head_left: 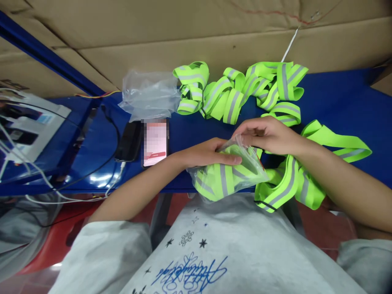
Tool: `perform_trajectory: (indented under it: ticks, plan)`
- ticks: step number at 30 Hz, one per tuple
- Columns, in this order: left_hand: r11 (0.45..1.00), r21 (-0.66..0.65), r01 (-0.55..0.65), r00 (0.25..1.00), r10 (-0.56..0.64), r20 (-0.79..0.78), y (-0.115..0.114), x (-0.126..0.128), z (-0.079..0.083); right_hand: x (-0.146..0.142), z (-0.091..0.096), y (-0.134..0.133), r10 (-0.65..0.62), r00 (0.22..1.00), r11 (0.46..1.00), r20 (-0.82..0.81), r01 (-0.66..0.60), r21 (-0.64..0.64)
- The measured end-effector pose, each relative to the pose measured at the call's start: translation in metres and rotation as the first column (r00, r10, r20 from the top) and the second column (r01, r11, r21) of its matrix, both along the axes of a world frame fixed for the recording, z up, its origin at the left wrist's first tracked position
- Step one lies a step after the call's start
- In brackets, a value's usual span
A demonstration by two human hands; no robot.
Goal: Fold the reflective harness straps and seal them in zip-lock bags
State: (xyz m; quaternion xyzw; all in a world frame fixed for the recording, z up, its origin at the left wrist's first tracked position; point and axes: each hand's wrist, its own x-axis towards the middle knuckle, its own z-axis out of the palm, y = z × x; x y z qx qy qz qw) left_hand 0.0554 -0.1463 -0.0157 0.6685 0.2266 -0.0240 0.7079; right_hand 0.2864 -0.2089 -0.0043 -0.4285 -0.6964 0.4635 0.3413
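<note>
A clear plastic bag [199,179] with a folded neon-green reflective strap [216,183] inside lies close to my body at the table's front edge. My left hand [219,153] grips the bag from the left, its thumb across the top. At the bag's upper edge, the fingers of my right hand [260,132] are closed in a pinch on the plastic. More green reflective straps [286,183] hang over the edge beneath my right forearm. Another loop of strap [339,143] spreads out on the right.
Heaped green straps [226,94] lie along the back of the blue table [337,94]. Clear plastic bags [150,94] are stacked at the back left. Beside them are a lit phone [155,143], a dark phone [128,141] with a cable, and a power strip [36,122]. Cardboard boxes [183,36] stand behind.
</note>
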Motion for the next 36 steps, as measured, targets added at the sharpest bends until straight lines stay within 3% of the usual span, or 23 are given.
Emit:
perform_trajectory:
  ticks: [4, 8, 12, 15, 21, 25, 29, 33, 36]
  plan:
    - [0.999, -0.003, -0.041, 0.999, 0.041, 0.029, -0.001, -0.001, -0.001, -0.006, 0.002, -0.002, -0.104, 0.995, 0.993, 0.01, 0.103, 0.062]
    - [0.99, -0.007, -0.142, 0.987, 0.143, 0.07, -0.005, -0.003, -0.002, -0.003, -0.004, 0.001, -0.102, 0.995, 0.991, -0.02, 0.103, 0.091]
    - [0.946, 0.035, -0.321, 0.939, 0.313, 0.145, -0.004, -0.007, 0.0, 0.007, -0.014, 0.006, -0.029, 0.999, 0.999, 0.024, 0.029, 0.024]
    - [0.922, 0.019, -0.387, 0.907, 0.377, 0.188, 0.002, -0.009, 0.003, 0.009, -0.017, 0.007, -0.026, 0.999, 0.999, -0.025, 0.025, -0.047]
    - [0.912, 0.091, -0.401, 0.899, 0.372, 0.233, 0.004, -0.007, 0.004, 0.002, -0.012, 0.003, -0.023, 0.996, 0.997, -0.087, 0.016, -0.08]
    - [0.899, 0.159, -0.408, 0.893, 0.356, 0.277, 0.002, -0.004, 0.004, 0.006, -0.014, 0.004, 0.053, 0.994, 0.99, -0.093, -0.064, -0.126]
    - [0.863, 0.241, -0.443, 0.877, 0.363, 0.313, 0.006, -0.004, 0.004, 0.011, -0.016, 0.006, 0.064, 0.986, 0.971, -0.156, -0.098, -0.22]
    - [0.838, 0.296, -0.458, 0.878, 0.373, 0.302, 0.013, -0.005, 0.001, 0.01, -0.017, 0.006, 0.03, 0.988, 0.975, -0.154, -0.063, -0.215]
    - [0.785, 0.375, -0.494, 0.863, 0.388, 0.324, 0.018, -0.007, 0.002, 0.009, -0.017, 0.006, 0.058, 0.988, 0.964, -0.144, -0.093, -0.249]
